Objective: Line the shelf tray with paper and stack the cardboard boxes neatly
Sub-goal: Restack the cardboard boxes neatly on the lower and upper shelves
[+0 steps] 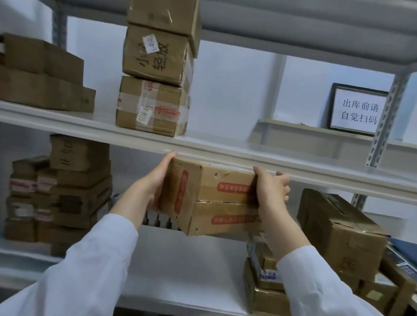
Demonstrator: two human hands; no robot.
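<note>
I hold a brown cardboard box (pixel 214 198) with red tape strips in the air, just below the front edge of the upper shelf (pixel 302 166). My left hand (pixel 156 178) presses flat against the box's left end. My right hand (pixel 271 191) grips its right end, fingers curled over the far side. A stack of three taped boxes (pixel 158 60) stands on the upper shelf, above and left of the held box. The lower shelf (pixel 180 268) beneath the box looks white and bare in its middle.
Flat boxes (pixel 43 75) lie at the upper shelf's left. On the lower shelf, a pile of boxes (pixel 60 195) stands at left and larger boxes (pixel 340 227) at right. A framed sign (pixel 359 110) leans at the back right. A metal upright (pixel 385 117) stands at right.
</note>
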